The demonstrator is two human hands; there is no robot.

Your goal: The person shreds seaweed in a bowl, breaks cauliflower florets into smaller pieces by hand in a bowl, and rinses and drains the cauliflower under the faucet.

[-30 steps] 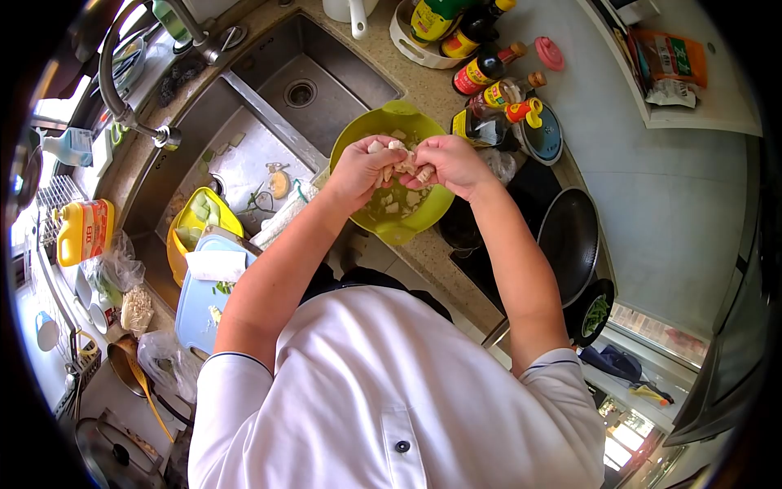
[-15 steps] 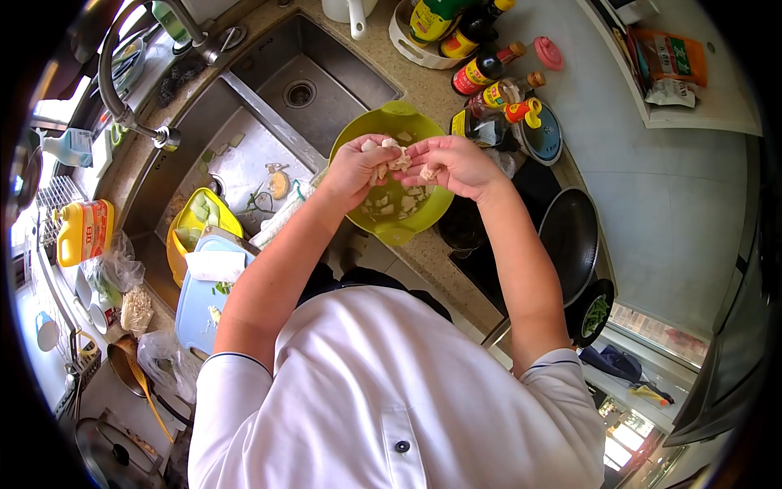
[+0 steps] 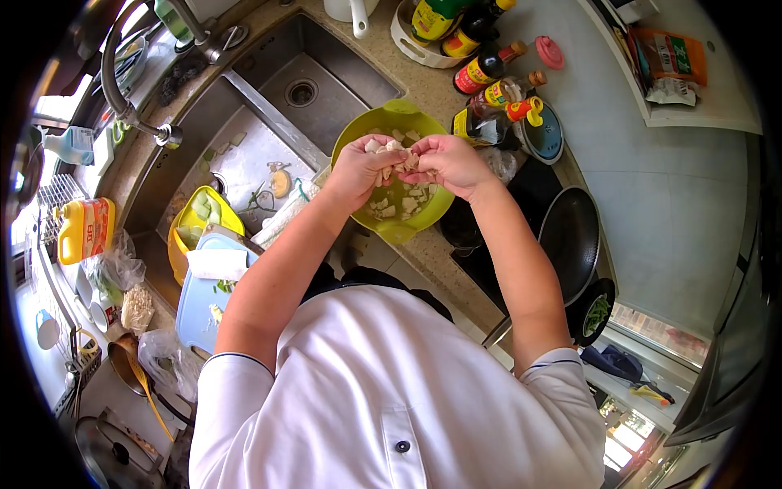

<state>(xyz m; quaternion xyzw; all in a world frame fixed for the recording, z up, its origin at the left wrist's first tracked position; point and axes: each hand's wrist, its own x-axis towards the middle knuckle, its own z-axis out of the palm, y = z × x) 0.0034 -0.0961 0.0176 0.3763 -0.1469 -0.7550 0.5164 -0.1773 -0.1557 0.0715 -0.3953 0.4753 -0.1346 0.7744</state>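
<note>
The left hand keeps its grip on a pale clump of food above the green bowl. The right hand, spread and slightly apart a moment ago, has closed in, its fingertips now pinching at the clump's side; pale pieces lie in the bowl below.

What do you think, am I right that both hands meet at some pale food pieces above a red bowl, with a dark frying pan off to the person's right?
Not quite: the bowl is yellow-green, not red, as the head view shows. The left hand and right hand do meet at pale food pieces above it, with the dark frying pan to the person's right.
</note>
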